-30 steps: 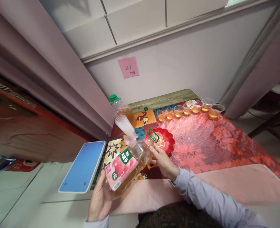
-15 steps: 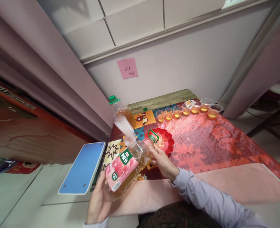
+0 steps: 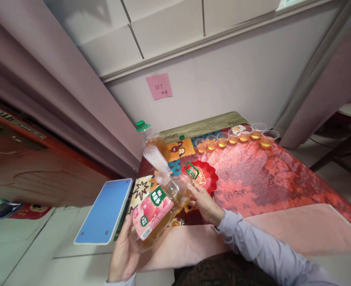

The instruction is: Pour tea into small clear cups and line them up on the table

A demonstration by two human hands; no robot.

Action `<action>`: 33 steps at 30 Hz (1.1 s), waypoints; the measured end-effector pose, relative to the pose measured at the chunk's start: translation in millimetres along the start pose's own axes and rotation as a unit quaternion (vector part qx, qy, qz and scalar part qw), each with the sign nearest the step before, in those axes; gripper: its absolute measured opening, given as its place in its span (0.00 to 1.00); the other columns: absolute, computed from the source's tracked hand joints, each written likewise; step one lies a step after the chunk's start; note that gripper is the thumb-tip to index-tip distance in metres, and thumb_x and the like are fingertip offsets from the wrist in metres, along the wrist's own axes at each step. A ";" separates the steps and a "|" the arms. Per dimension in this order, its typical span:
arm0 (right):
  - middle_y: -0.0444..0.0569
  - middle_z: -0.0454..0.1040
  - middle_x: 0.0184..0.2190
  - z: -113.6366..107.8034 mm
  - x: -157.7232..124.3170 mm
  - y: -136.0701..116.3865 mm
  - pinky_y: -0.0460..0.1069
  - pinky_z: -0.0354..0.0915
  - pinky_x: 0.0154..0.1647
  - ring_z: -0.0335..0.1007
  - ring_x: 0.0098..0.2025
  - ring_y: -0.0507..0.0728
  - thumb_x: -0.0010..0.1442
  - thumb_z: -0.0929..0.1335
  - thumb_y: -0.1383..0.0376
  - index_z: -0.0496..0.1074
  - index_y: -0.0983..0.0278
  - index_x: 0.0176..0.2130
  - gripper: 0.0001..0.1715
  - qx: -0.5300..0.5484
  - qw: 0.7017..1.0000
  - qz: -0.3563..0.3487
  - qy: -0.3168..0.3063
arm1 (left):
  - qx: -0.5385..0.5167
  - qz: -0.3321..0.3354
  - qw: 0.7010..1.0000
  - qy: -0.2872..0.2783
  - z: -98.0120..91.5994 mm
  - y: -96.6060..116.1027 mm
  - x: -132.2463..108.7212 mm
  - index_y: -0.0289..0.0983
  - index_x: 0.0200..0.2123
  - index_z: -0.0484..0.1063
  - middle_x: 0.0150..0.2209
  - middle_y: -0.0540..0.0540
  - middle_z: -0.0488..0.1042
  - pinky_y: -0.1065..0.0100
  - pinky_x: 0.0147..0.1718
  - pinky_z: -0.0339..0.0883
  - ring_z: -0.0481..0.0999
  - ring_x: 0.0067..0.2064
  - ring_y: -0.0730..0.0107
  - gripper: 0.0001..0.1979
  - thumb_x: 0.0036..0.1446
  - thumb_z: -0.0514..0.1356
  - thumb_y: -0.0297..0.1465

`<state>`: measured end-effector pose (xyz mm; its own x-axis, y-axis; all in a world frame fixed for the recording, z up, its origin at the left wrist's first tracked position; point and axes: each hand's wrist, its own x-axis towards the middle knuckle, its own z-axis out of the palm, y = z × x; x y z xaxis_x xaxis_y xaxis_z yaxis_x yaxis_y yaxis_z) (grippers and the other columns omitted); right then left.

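Observation:
My left hand (image 3: pixel 124 254) grips the base of a large clear bottle (image 3: pixel 160 206) of amber drink with a pink and green label. The bottle is tilted, its open mouth with a hanging green cap ring over a small cup on a red scalloped plate (image 3: pixel 209 174). My right hand (image 3: pixel 203 202) is closed at the bottle's neck and the cup; I cannot make out which it holds. A stack of clear plastic cups (image 3: pixel 156 157) lies tilted just behind the bottle.
A second bottle with a green cap (image 3: pixel 151 137) stands at the table's back left. Several small cups of amber drink (image 3: pixel 236 137) stand in a row along the back. A red floral cloth (image 3: pixel 267 178) covers the table. A blue-topped stool (image 3: pixel 105 210) stands to the left.

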<state>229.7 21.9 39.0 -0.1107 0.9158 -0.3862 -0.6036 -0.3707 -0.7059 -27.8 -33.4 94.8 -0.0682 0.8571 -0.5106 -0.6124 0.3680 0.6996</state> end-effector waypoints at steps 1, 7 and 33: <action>0.50 0.85 0.51 0.2 -0.1 -0.2 0.47 0.77 0.37 0.83 0.47 0.57 0.66 0.75 0.49 0.79 0.55 0.54 0.22 -0.003 1.000 -0.001 0.003 | -0.002 0.006 1.000 -0.001 0.7 0.1 -0.2 0.45 0.79 0.55 0.62 0.37 0.76 0.45 0.64 0.68 0.80 0.60 0.43 0.35 0.73 0.59 0.38; 0.50 0.85 0.52 -0.1 0.2 -1.6 0.47 0.76 0.38 0.83 0.47 0.57 0.65 0.75 0.48 0.78 0.55 0.57 0.25 -0.006 1.000 0.002 0.001 | 0.075 0.027 0.996 0.051 14.7 3.0 -6.3 0.41 0.76 0.63 0.60 0.35 0.79 0.44 0.61 0.72 0.83 0.57 0.43 0.31 0.73 0.59 0.35; 0.48 0.85 0.43 0.7 1.7 -2.4 0.44 0.74 0.28 0.83 0.36 0.54 0.68 0.74 0.51 0.78 0.58 0.53 0.20 0.007 1.000 0.011 -0.015 | 0.110 0.023 0.988 0.110 38.9 9.2 -19.9 0.34 0.72 0.69 0.59 0.33 0.81 0.46 0.59 0.76 0.79 0.62 0.40 0.29 0.71 0.60 0.35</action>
<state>230.4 24.4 40.4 -0.1473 0.9118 -0.3833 -0.6112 -0.3886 -0.6894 -1.4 -33.0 130.9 -0.2770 0.7843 -0.5552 -0.4211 0.4203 0.8038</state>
